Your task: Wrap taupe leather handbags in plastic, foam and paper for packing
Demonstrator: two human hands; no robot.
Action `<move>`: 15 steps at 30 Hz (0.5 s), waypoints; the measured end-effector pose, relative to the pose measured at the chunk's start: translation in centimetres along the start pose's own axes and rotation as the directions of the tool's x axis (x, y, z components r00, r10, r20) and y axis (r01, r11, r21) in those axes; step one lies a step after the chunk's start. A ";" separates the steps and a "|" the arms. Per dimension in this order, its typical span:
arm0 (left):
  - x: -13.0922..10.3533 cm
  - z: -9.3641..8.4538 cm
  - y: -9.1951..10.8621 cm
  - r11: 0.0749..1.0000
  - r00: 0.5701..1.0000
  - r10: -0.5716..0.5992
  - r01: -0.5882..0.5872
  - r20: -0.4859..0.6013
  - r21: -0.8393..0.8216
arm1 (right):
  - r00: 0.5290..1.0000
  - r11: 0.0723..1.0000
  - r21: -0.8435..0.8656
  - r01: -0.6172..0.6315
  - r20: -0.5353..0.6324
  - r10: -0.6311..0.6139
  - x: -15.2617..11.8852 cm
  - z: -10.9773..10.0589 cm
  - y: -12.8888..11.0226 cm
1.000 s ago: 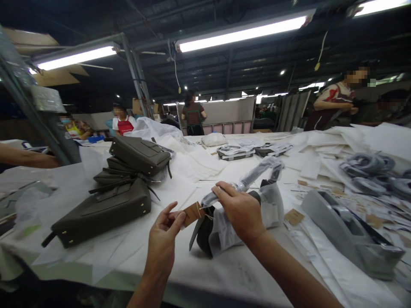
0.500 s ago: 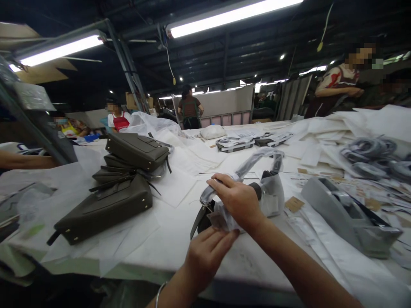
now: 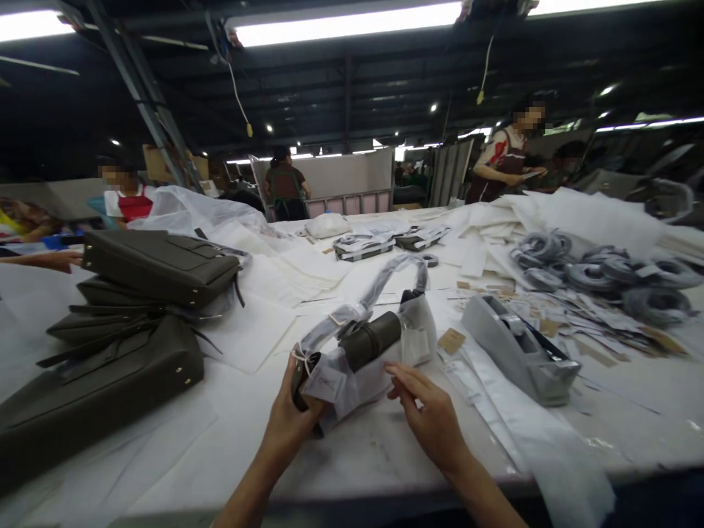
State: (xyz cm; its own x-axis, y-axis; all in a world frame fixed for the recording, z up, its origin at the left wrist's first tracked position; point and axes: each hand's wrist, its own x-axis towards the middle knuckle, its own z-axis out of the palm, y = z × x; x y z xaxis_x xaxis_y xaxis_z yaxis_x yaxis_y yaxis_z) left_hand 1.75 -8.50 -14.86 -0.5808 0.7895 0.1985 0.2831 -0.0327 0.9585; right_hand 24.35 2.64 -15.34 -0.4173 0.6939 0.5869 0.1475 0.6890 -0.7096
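In the middle of the head view a dark olive handbag [image 3: 369, 342] stands on the white table, its body partly covered in thin white wrapping. Its handle [image 3: 379, 282], wrapped in clear film, arches up. My left hand [image 3: 294, 407] grips the near left end of the bag, thumb beside a small white tag [image 3: 325, 383] there. To the right of the bag, my right hand [image 3: 426, 414] has its fingers apart and holds nothing. Its fingertips are close to the wrapping; whether they touch it I cannot tell.
Olive bags [image 3: 159, 268] are stacked at left. A grey tape dispenser [image 3: 522, 352] stands right of the bag, beside white sheets [image 3: 495, 396]. Farther right lie wrapped coiled straps [image 3: 599, 268] and paper tags. Co-workers stand beyond the table; one person's hand [image 3: 63, 259] reaches in at left.
My right hand has left the handle and moved to the bag's right side. My left hand has shifted left onto the bag's end. The view has turned to the right.
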 end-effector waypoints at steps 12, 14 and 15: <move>2.9 0.8 -0.6 0.938 0.909 -0.329 0.283 -0.257 -0.201 | 0.976 0.998 -0.036 -0.052 0.211 0.059 -2.2 0.7 3.7; 4.8 1.6 0.6 0.926 0.903 -0.316 0.227 -0.290 -0.301 | 0.969 0.999 -0.042 0.004 0.248 0.006 -2.6 1.5 5.6; 6.2 2.2 1.6 0.919 0.912 -0.298 0.195 -0.282 -0.342 | 0.967 0.998 -0.058 0.035 0.252 -0.019 -2.8 1.9 6.6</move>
State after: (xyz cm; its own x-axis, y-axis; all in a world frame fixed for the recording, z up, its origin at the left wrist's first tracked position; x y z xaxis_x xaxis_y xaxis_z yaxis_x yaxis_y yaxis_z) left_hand 0.28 -2.32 -12.55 -0.8293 0.5569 -0.0468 -0.1136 -0.0860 0.9898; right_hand 24.80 4.81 -22.42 -0.6329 0.6052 0.4828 0.1846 0.7236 -0.6651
